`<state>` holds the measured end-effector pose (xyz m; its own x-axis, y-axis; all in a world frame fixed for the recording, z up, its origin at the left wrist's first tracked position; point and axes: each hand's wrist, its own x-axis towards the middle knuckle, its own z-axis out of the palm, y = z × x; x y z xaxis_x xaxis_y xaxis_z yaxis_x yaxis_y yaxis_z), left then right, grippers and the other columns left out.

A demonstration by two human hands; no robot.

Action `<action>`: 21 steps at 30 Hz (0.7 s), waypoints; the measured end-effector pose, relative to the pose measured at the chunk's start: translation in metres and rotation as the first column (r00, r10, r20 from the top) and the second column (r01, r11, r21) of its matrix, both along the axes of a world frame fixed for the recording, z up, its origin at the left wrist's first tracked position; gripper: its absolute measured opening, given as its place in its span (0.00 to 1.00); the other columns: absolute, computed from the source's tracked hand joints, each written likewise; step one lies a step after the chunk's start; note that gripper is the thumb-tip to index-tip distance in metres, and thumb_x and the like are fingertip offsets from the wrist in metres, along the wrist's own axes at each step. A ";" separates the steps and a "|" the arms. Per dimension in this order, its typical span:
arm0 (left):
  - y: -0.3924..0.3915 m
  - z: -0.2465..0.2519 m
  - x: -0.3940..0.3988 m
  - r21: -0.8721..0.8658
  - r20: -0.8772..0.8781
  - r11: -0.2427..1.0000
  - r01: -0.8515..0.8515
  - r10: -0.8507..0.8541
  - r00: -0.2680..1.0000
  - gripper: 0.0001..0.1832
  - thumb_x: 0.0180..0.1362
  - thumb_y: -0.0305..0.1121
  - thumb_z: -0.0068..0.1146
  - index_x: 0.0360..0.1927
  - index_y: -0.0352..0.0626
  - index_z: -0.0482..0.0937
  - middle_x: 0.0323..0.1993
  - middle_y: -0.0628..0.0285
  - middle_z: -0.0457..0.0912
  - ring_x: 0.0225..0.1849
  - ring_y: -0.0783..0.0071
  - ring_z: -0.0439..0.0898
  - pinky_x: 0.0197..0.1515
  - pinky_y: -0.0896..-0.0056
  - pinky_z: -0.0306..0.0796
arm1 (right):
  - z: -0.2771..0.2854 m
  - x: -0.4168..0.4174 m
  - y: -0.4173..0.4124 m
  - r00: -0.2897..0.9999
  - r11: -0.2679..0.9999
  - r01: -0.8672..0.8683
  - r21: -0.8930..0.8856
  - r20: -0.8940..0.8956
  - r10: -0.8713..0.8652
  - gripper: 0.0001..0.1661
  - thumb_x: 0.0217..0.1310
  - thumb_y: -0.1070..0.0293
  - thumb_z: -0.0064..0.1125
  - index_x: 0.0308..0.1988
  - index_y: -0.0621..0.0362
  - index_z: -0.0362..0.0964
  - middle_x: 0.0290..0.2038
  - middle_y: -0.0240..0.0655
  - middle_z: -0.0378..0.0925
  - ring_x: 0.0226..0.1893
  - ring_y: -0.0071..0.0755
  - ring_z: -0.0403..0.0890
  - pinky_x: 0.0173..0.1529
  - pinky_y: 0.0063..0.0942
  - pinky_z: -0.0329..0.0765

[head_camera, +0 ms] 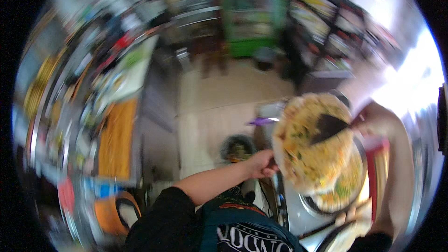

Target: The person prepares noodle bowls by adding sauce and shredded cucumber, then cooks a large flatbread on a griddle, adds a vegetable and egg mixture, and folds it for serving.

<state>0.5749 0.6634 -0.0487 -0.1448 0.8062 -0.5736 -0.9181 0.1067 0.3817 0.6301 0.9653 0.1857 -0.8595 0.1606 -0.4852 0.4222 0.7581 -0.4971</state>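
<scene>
A round flatbread (308,161) topped with a yellow mix and green bits is raised in front of me on the right. A dark triangular blade (328,128) lies against its topping, with my right hand (362,122) at the blade's near end, shut on it. My left hand (264,164) is closed at the flatbread's left rim; its fingertips are partly hidden, so its hold is unclear. Below the raised flatbread, a second topped flatbread (344,189) sits in a round dark pan (362,154).
A worktop with a wooden board (117,140) runs along the left. A bin with scraps (238,147) stands on the floor (210,101). Toward the back are a green-framed cabinet (252,47) and dark shelving (315,42). An orange chair (112,213) is at lower left.
</scene>
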 end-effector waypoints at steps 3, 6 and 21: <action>-0.075 0.001 0.002 0.084 0.058 0.976 -0.202 0.198 0.978 0.20 0.63 0.48 0.43 0.25 0.43 0.72 0.15 0.65 0.67 0.08 0.80 0.56 0.11 0.79 0.50 | 0.021 -0.059 -0.088 0.992 0.997 -0.065 0.043 0.115 0.060 0.15 0.40 0.66 0.71 0.29 0.65 0.79 0.19 0.35 0.77 0.14 0.20 0.73 0.17 0.19 0.70; -0.170 -0.018 -0.005 0.174 0.044 0.898 -0.404 0.403 0.914 0.19 0.63 0.47 0.42 0.26 0.44 0.72 0.15 0.65 0.67 0.08 0.81 0.55 0.11 0.80 0.49 | 0.016 -0.114 -0.196 0.971 0.971 -0.238 -0.013 0.004 0.238 0.13 0.43 0.70 0.67 0.32 0.67 0.78 0.20 0.33 0.77 0.15 0.17 0.72 0.17 0.17 0.68; -0.569 -0.075 -0.036 0.113 0.110 0.051 -0.992 0.992 0.064 0.16 0.64 0.44 0.39 0.27 0.46 0.70 0.17 0.67 0.69 0.10 0.81 0.58 0.14 0.77 0.50 | -0.096 -0.293 -0.722 0.336 0.412 -0.897 0.161 -0.357 0.872 0.14 0.49 0.64 0.61 0.35 0.62 0.78 0.31 0.47 0.80 0.32 0.48 0.82 0.39 0.37 0.77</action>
<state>0.5387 0.0940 -0.1239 -0.8701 -0.0356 -0.4916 -0.1239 -0.9496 0.2880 0.3370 0.2432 0.0902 -0.5724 -0.8121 -0.1136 -0.6809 0.5479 -0.4860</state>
